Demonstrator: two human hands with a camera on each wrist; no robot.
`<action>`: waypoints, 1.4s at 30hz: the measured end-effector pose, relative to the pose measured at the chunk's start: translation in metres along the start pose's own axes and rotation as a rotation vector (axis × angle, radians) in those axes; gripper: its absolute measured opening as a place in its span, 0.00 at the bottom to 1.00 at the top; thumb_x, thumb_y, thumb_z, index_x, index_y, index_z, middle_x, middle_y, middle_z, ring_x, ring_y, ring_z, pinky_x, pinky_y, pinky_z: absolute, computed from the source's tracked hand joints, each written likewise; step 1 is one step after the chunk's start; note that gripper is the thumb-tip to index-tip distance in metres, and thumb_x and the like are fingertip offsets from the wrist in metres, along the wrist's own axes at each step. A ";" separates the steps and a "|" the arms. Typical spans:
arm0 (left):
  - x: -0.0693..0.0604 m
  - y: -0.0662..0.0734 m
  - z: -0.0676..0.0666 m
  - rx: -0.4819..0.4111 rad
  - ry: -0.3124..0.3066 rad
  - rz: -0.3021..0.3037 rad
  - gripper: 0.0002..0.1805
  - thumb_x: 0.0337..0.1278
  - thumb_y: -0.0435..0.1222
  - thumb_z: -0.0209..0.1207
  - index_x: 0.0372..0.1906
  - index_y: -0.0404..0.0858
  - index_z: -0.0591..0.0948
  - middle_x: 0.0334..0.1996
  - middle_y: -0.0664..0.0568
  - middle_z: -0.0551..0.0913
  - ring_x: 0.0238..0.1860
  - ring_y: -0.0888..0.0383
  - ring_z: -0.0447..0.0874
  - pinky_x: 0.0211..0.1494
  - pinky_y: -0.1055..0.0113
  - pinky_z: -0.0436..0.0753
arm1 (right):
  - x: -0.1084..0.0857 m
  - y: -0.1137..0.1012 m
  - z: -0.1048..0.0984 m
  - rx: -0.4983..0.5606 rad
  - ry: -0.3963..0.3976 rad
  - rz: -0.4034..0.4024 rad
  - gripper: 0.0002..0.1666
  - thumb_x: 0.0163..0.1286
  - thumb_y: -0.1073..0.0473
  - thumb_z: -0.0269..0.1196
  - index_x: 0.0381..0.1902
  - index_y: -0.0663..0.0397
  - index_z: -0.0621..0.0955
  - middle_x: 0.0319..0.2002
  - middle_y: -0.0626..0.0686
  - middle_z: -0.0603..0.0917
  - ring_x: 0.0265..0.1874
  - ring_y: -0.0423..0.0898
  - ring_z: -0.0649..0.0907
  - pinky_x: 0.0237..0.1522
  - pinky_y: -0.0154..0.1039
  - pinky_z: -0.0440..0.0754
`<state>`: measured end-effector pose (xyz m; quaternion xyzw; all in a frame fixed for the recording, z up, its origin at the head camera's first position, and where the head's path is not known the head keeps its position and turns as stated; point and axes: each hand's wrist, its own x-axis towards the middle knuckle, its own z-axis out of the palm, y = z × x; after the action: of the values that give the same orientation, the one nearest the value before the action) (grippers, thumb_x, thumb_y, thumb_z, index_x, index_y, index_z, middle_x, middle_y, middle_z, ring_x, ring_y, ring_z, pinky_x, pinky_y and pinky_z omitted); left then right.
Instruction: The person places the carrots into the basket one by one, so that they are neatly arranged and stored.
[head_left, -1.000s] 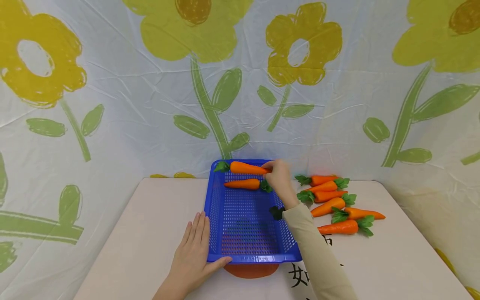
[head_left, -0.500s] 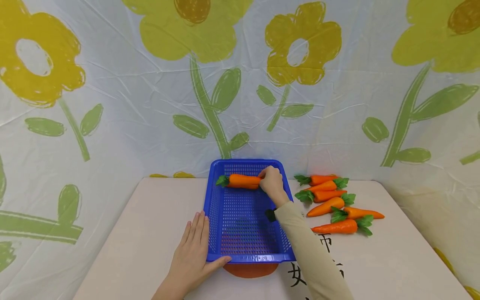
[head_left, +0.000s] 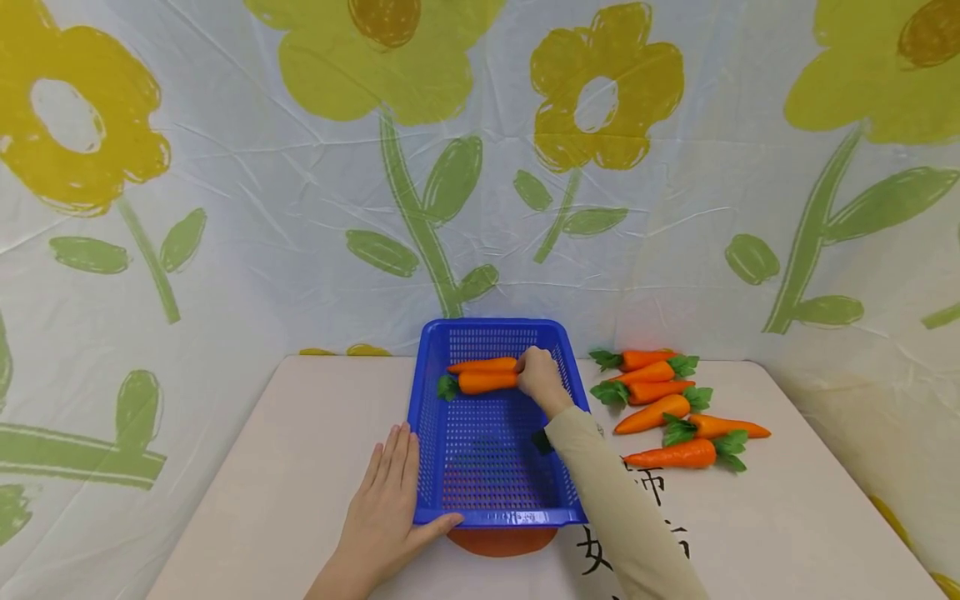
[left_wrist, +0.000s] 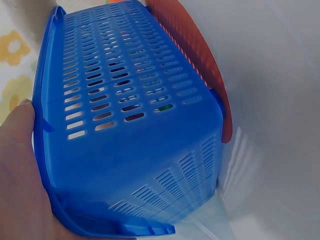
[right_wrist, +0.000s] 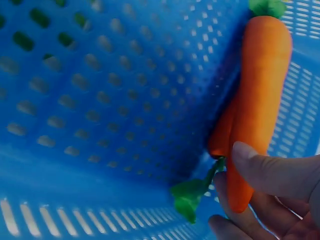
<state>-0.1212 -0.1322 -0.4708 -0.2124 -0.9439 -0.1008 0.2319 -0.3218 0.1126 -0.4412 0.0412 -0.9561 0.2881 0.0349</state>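
Note:
My right hand (head_left: 542, 380) reaches into the blue basket (head_left: 498, 517) and pinches a carrot (right_wrist: 262, 95) near its pointed end, thumb on one side and fingers on the other. The carrot's leafy top points left in the head view. Another carrot (head_left: 480, 365) lies just behind it in the basket, its leafy end (right_wrist: 187, 197) showing beside my fingers in the right wrist view. My left hand (head_left: 384, 496) lies with straight fingers along the basket's left side, its thumb on the front rim.
Several carrots (head_left: 678, 454) with green leaves lie on the table (head_left: 787, 517) right of the basket. A flower-printed cloth (head_left: 300, 192) hangs behind the table. A flat orange-brown shape (head_left: 502, 542) shows under the basket's front edge.
My right hand has lowered the carrot from the basket's back rim, bringing it toward me and in front of the other carrot. My left hand stays in place.

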 end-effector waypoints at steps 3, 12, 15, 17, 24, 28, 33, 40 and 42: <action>0.000 0.000 0.000 -0.002 0.017 0.007 0.61 0.57 0.75 0.40 0.70 0.22 0.63 0.72 0.30 0.61 0.74 0.38 0.57 0.74 0.47 0.60 | 0.001 0.001 0.002 -0.025 -0.012 -0.003 0.13 0.58 0.75 0.63 0.39 0.66 0.88 0.41 0.63 0.87 0.43 0.59 0.85 0.48 0.50 0.84; 0.001 0.000 0.001 0.003 0.017 0.008 0.61 0.57 0.75 0.41 0.71 0.22 0.62 0.72 0.30 0.60 0.74 0.38 0.57 0.76 0.49 0.56 | 0.006 0.009 0.009 -0.068 -0.002 0.011 0.11 0.55 0.74 0.64 0.37 0.64 0.87 0.40 0.61 0.87 0.41 0.59 0.85 0.47 0.52 0.83; 0.001 0.000 0.000 0.006 0.008 0.004 0.61 0.57 0.75 0.41 0.71 0.22 0.62 0.73 0.31 0.60 0.74 0.39 0.56 0.76 0.48 0.57 | 0.007 0.011 0.011 -0.077 0.028 0.002 0.10 0.53 0.74 0.66 0.35 0.64 0.87 0.38 0.61 0.87 0.39 0.58 0.85 0.45 0.52 0.84; 0.001 0.000 0.000 0.008 0.005 0.004 0.61 0.57 0.75 0.41 0.71 0.22 0.62 0.73 0.31 0.60 0.74 0.39 0.56 0.75 0.48 0.58 | 0.008 0.011 0.012 -0.085 0.033 0.009 0.10 0.51 0.73 0.67 0.34 0.63 0.87 0.37 0.61 0.87 0.37 0.58 0.85 0.43 0.52 0.84; 0.002 0.000 -0.001 0.005 -0.007 -0.003 0.61 0.57 0.75 0.41 0.71 0.22 0.62 0.73 0.31 0.60 0.75 0.39 0.56 0.74 0.47 0.60 | 0.011 0.013 0.015 -0.128 0.022 0.043 0.08 0.50 0.72 0.69 0.29 0.60 0.85 0.34 0.59 0.85 0.32 0.56 0.84 0.36 0.52 0.84; 0.002 -0.001 -0.001 0.003 0.000 0.001 0.61 0.57 0.75 0.41 0.71 0.22 0.63 0.72 0.31 0.61 0.74 0.38 0.57 0.73 0.46 0.62 | 0.011 0.013 0.016 -0.125 0.023 0.039 0.05 0.52 0.72 0.66 0.28 0.61 0.84 0.32 0.59 0.85 0.32 0.56 0.84 0.37 0.51 0.84; 0.001 0.000 0.000 0.001 0.010 0.006 0.61 0.57 0.75 0.41 0.70 0.22 0.63 0.72 0.31 0.61 0.74 0.38 0.58 0.73 0.46 0.62 | 0.007 0.009 0.012 -0.123 0.020 0.022 0.05 0.53 0.73 0.63 0.27 0.62 0.84 0.30 0.58 0.84 0.30 0.54 0.83 0.36 0.49 0.84; 0.001 -0.001 0.001 -0.001 0.027 0.013 0.61 0.58 0.75 0.39 0.70 0.22 0.64 0.71 0.30 0.62 0.73 0.38 0.58 0.71 0.44 0.64 | 0.008 0.008 0.012 -0.120 -0.015 0.046 0.06 0.57 0.72 0.65 0.31 0.62 0.86 0.35 0.59 0.86 0.34 0.54 0.84 0.41 0.49 0.84; 0.001 -0.001 0.000 -0.001 0.023 0.010 0.61 0.58 0.75 0.39 0.70 0.22 0.64 0.71 0.30 0.61 0.73 0.38 0.58 0.71 0.45 0.64 | 0.008 0.007 0.011 -0.122 -0.020 0.047 0.06 0.56 0.72 0.65 0.32 0.62 0.86 0.35 0.59 0.85 0.34 0.54 0.84 0.42 0.49 0.84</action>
<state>-0.1223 -0.1322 -0.4709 -0.2161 -0.9400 -0.1025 0.2434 -0.3305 0.1119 -0.4539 0.0192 -0.9729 0.2296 0.0207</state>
